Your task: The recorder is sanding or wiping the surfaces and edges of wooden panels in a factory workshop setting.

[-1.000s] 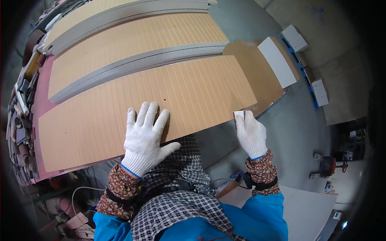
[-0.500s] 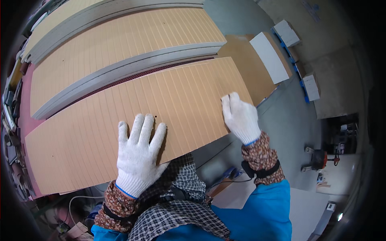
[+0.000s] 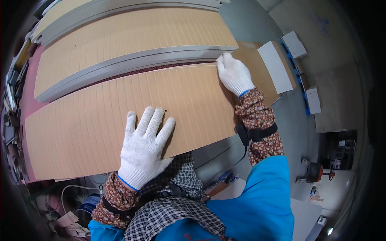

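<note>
A long tan board (image 3: pixel 84 128) with fine crosswise grooves lies in front of me. My left hand (image 3: pixel 144 148), in a white knit glove, rests flat on it near the front edge, fingers spread. Just beyond its fingertips is a small dark hole in the board. My right hand (image 3: pixel 234 74), gloved the same way, is at the board's far right corner, its fingers curled in. Whatever those fingers hold, if anything, is hidden. The right wrist carries a black strap with a small box.
Behind the board lies a stack of similar tan boards (image 3: pixel 132 32) with grey edges, and another stack (image 3: pixel 76 22) beyond it. A dark red surface (image 3: pixel 30 86) shows at left. Cardboard with a white panel (image 3: pixel 275 66) stands at right, near white boxes (image 3: pixel 294 44) on the floor.
My right hand has moved away from me along the board's right end, up to the far corner. My left hand stays flat on the board. The view has shifted slightly.
</note>
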`<state>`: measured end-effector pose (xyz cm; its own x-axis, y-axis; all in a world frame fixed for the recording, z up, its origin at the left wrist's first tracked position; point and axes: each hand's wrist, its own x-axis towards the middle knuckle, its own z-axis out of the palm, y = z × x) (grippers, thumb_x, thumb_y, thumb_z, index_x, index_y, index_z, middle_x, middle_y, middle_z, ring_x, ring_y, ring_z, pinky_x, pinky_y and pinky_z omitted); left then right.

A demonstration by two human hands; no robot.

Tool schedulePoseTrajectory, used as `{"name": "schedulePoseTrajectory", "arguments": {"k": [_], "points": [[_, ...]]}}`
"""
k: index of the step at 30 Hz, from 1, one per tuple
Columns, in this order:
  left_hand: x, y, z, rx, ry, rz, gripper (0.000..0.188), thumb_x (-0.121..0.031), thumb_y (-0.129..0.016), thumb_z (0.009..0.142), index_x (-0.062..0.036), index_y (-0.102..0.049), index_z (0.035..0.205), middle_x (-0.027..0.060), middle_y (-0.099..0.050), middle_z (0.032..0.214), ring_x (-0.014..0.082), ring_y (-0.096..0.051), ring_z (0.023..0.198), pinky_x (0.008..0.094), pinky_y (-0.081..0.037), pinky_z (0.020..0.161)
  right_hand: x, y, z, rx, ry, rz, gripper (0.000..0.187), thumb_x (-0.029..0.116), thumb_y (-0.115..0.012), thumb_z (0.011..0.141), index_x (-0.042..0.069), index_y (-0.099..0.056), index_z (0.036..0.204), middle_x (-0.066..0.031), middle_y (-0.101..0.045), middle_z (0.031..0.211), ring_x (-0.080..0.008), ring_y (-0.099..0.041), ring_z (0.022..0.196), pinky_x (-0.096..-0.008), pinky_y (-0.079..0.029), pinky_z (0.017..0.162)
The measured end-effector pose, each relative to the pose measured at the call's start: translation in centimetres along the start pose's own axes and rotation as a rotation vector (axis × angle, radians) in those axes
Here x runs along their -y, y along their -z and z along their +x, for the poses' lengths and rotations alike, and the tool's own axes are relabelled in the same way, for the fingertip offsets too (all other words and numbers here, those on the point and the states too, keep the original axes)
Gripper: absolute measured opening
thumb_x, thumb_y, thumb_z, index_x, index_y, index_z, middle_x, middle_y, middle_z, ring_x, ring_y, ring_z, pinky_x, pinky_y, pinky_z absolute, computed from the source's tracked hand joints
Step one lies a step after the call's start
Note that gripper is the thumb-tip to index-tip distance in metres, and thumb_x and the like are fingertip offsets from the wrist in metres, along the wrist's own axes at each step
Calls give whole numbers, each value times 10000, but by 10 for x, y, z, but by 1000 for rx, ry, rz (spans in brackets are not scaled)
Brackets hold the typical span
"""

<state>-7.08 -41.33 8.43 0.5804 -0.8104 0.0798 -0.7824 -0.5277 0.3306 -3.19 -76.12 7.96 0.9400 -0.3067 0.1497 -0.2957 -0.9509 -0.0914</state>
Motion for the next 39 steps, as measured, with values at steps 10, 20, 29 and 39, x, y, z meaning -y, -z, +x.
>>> {"name": "schedulePoseTrajectory", "arguments": {"k": [10,20,29,39], "points": [[1,-7,-2,-53,-13,24,987,-364,-963,626,-146,-511,1476,158,-473,1516,380,-397,1479,649,-284,1222,2,35,-189,61,-47,46,263,269,-514,1085,27,-570,999,-258,-666,689,-430,-698,669,-546,-546,597],[0,-9,0,-66,-30,54,974,-364,-965,628,-127,-509,1455,160,-483,1496,371,-398,1472,629,-286,1219,21,42,-249,36,-283,82,256,277,-552,1074,26,-569,1024,-230,-682,699,-439,-696,670,-537,-545,603],[2,-8,1,-74,-34,31,978,-363,-966,630,-124,-505,1459,164,-483,1490,370,-402,1466,621,-289,1221,28,38,-235,54,-253,119,236,257,-537,1082,29,-570,1033,-219,-671,693,-427,-694,654,-531,-538,579],[3,-8,4,-52,-29,19,996,-364,-972,608,-120,-521,1461,175,-481,1495,385,-407,1462,642,-288,1213,16,34,-186,104,27,-47,209,218,-509,1081,30,-597,1107,-165,-665,831,-371,-706,666,-500,-553,577]]}}
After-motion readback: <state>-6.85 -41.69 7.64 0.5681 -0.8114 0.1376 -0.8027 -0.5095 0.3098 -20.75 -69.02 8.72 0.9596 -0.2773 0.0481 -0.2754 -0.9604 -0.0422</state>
